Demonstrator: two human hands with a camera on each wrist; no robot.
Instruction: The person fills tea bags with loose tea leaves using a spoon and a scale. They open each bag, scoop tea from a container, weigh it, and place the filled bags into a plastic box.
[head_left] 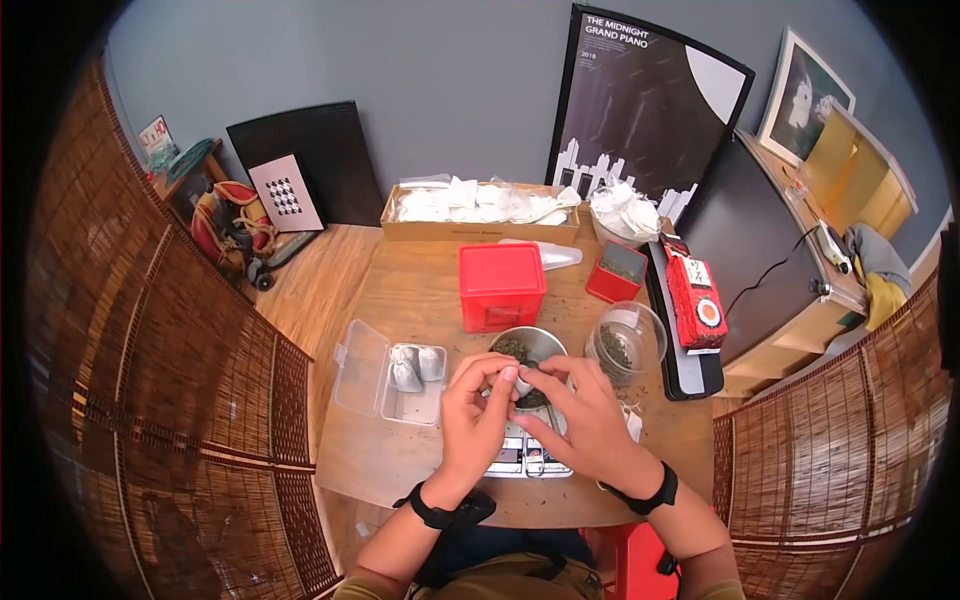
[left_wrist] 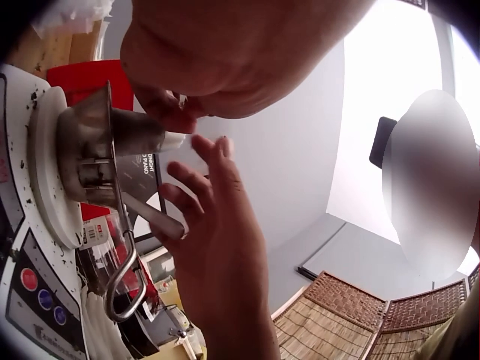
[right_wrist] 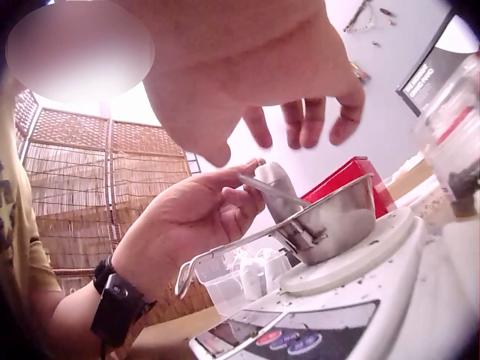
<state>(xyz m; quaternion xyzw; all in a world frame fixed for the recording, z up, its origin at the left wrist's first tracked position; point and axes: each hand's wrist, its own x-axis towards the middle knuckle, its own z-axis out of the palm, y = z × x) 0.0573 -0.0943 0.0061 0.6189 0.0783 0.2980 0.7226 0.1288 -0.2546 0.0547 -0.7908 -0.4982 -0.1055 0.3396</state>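
While both forearms are reaching over the table, the left hand is pinching the top of a small filled bag at the metal pot; the right hand is hovering alongside, fingers loosely bent. The pot's wall is hiding the bag's base.

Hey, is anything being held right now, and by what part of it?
Yes, a small filled bag, held near its top by the fingers of the left hand.
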